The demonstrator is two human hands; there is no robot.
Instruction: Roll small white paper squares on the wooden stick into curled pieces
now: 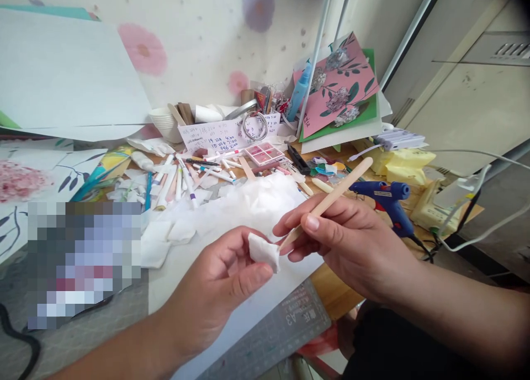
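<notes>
Between the thumb and fingers of my left hand (226,283) is a small white wad (264,251), which looks like folded tissue or cotton. My right hand (345,233) pinches a flat wooden craft stick (342,189), slanted up to the right. The stick's lower end meets the right edge of the white wad; whether it goes inside I cannot tell. Beneath both hands lies a sheet of white paper (244,319). A fluffy heap of white cotton (260,198) is just behind them, with flat white pads (155,244) to its left.
A blue glue gun (387,198) rests right of my right hand, its cable trailing. Markers (188,181) and a pink palette (264,154) crowd the back. A dark cutting mat (273,336) lies under the paper. A pink flower picture (337,90) leans behind a white stand pole (317,54).
</notes>
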